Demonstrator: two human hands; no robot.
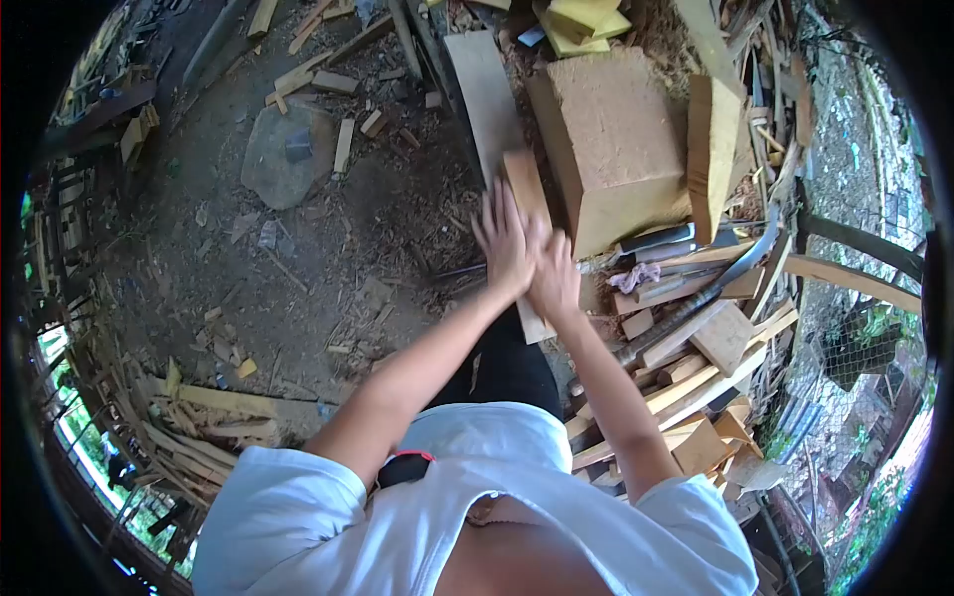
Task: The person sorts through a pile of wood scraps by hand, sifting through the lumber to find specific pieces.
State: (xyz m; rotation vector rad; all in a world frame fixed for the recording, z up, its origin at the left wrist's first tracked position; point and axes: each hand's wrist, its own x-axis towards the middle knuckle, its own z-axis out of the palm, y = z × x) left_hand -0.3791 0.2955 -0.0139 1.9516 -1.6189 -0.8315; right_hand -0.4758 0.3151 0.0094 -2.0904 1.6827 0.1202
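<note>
the wooden block (525, 184) juts ahead of the left hand (507, 246), fingers spread, and the right hand (555, 280), its grip unclear.

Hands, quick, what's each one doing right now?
Left hand: open, fingers spread, against the wooden block.
Right hand: beside the left, grip too blurred to tell.

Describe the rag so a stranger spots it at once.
Find the big wooden block right of centre. Below its lower edge, among cut wood pieces, lies the rag. It is small, crumpled and pinkish, unlike the straight-edged wood beside it.
</note>
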